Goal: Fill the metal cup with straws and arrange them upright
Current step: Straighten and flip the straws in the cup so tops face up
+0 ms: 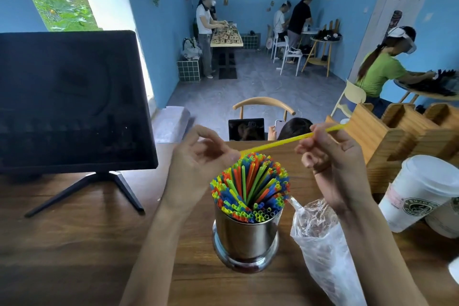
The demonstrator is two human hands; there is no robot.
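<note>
A shiny metal cup (246, 238) stands on the wooden table (74, 256) in front of me, packed with several upright coloured straws (249, 186). Above it a single yellow straw (285, 141) lies nearly level, tilted up to the right. My right hand (330, 156) pinches it near its right end. My left hand (198, 164) is at the straw's left end, fingers curled, the tip hidden behind them just over the bundle.
A clear plastic bag (323, 243) lies right of the cup, under my right forearm. White lidded paper cups (422, 191) and a wooden holder (387, 136) stand at right. A dark monitor (69, 102) on a stand fills the left. People work in the room beyond.
</note>
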